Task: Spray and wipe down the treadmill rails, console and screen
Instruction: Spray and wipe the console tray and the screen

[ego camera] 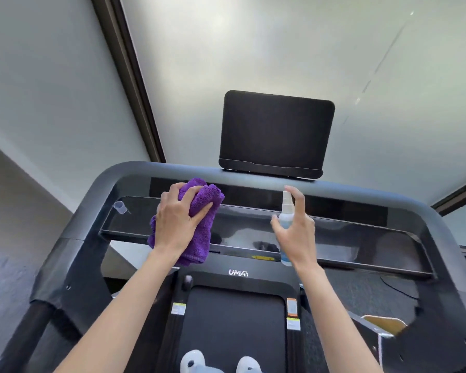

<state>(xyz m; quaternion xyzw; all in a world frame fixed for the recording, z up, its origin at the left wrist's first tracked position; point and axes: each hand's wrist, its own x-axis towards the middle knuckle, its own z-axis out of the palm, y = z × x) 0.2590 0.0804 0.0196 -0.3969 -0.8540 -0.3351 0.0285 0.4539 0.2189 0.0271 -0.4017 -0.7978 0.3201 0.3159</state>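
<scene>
A bunched purple cloth (199, 200) lies on the left part of the glossy black console (347, 232), gripped by my left hand (178, 219). My right hand (297, 227) holds a small clear spray bottle (285, 214) upright over the console's middle, with the index finger on top of its white nozzle. The dark screen (276, 130) stands above the console on the grey top rail (145, 168). The grey left rail (65, 254) and right rail (447, 238) curve down at each side.
A small clear cap (120, 206) lies at the console's left end. Below are the treadmill belt (234, 324) and my two white shoes (218, 362). Frosted window panes with dark frames fill the background.
</scene>
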